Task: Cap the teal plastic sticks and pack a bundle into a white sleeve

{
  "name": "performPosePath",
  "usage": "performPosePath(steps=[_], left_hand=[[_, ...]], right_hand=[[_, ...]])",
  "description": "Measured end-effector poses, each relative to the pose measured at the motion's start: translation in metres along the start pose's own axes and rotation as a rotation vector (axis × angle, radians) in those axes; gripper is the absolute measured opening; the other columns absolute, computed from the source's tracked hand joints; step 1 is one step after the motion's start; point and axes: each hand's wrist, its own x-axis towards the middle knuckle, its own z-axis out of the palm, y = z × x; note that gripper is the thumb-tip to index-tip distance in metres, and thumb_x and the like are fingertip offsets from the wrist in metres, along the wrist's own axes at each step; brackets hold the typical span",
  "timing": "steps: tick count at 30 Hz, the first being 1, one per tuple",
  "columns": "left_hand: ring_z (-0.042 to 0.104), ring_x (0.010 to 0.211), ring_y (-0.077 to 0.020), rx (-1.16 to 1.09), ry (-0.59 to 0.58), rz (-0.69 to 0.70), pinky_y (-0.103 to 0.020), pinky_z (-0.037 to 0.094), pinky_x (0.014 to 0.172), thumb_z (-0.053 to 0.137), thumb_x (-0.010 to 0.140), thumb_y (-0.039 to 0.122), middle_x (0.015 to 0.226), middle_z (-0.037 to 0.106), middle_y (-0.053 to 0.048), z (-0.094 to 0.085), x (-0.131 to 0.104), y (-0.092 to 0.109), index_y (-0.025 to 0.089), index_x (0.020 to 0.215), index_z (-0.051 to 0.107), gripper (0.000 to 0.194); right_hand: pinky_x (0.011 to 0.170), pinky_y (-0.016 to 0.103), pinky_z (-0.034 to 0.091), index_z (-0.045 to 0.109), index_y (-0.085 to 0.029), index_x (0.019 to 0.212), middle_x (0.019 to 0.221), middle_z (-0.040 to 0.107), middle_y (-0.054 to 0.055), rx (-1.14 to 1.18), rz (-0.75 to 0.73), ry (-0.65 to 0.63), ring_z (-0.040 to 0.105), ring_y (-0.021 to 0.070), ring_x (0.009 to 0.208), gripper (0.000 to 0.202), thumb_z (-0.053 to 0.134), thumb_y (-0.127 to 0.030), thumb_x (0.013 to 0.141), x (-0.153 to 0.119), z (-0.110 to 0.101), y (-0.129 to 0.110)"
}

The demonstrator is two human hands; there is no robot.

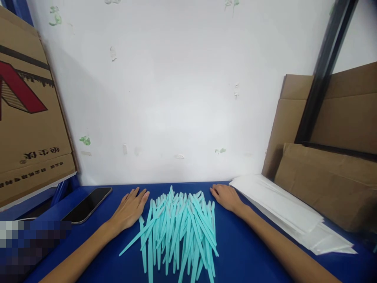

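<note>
A loose heap of slim turquoise sticks with paler capped tips, which look like eyebrow razors (176,228), covers the middle of the blue table (235,251). My left hand (131,208) lies palm down at the heap's left side, its fingers stretched out and apart, with nothing in them. One razor's tip sits by the edge of this hand. On the other side, my right hand (226,197) rests flat near the table's back edge, fingers loosely extended and holding nothing. A small gap separates it from the heap.
A phone (88,205) lies to the left, below a large printed cardboard box (32,118). White flat sheets or bags (288,208) are stacked at right, beside brown cardboard (324,184) and a dark post (321,78). A white wall (176,98) stands behind the table.
</note>
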Motion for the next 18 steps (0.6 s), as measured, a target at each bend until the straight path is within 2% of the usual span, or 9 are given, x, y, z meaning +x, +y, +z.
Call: performPosePath(steps=[5,8,10,12,14,18], left_hand=[[0.018,0.15,-0.0315,0.018,0.01,-0.003,-0.053,0.02,0.119,0.009,0.099,0.062,0.159,0.03,-0.013,0.0,0.0,0.002,0.019,0.152,0.037,0.074],[0.04,0.139,-0.0349,0.108,0.112,-0.002,-0.052,0.035,0.109,0.013,0.1,0.054,0.149,0.047,-0.019,-0.011,-0.002,0.013,0.015,0.145,0.047,0.069],[0.06,0.116,-0.0358,0.201,0.177,-0.007,-0.047,0.045,0.094,0.016,0.1,0.047,0.125,0.063,-0.022,-0.024,-0.005,0.021,0.01,0.123,0.063,0.064],[0.067,0.097,-0.0367,0.244,0.151,-0.064,-0.045,0.048,0.081,0.018,0.099,0.045,0.102,0.07,-0.022,-0.035,-0.007,0.026,0.011,0.097,0.07,0.062],[0.068,0.085,-0.0364,0.248,0.108,-0.091,-0.043,0.047,0.072,0.021,0.097,0.048,0.086,0.071,-0.02,-0.043,-0.01,0.027,0.014,0.08,0.068,0.061],[0.068,0.079,-0.0318,0.207,0.004,-0.045,-0.038,0.045,0.068,0.026,0.096,0.052,0.081,0.07,-0.015,-0.045,-0.017,0.027,0.017,0.072,0.063,0.056]], right_hand=[[0.067,0.029,0.037,0.06,-0.02,0.081,0.087,0.072,0.006,-0.015,-0.006,-0.005,0.067,0.0208,0.083,0.04,0.032,-0.037,0.104,0.0,0.001,0.0],[0.067,0.029,0.037,0.061,-0.02,0.082,0.087,0.072,0.006,-0.02,-0.01,-0.007,0.068,0.0212,0.084,0.041,0.031,-0.037,0.104,0.0,0.001,0.0],[0.067,0.029,0.037,0.061,-0.02,0.082,0.087,0.072,0.006,-0.02,-0.009,-0.007,0.068,0.0213,0.084,0.041,0.031,-0.036,0.104,0.0,0.001,0.0],[0.068,0.029,0.038,0.061,-0.02,0.082,0.088,0.072,0.007,-0.016,-0.01,-0.007,0.068,0.0214,0.085,0.041,0.031,-0.036,0.104,0.0,0.001,0.0],[0.068,0.029,0.038,0.061,-0.02,0.082,0.088,0.072,0.007,-0.011,-0.011,-0.007,0.068,0.0213,0.086,0.04,0.032,-0.036,0.104,0.0,0.001,0.0],[0.068,0.029,0.038,0.062,-0.02,0.082,0.087,0.072,0.007,-0.005,-0.008,-0.011,0.068,0.0212,0.084,0.039,0.033,-0.035,0.104,0.0,0.0,0.0]])
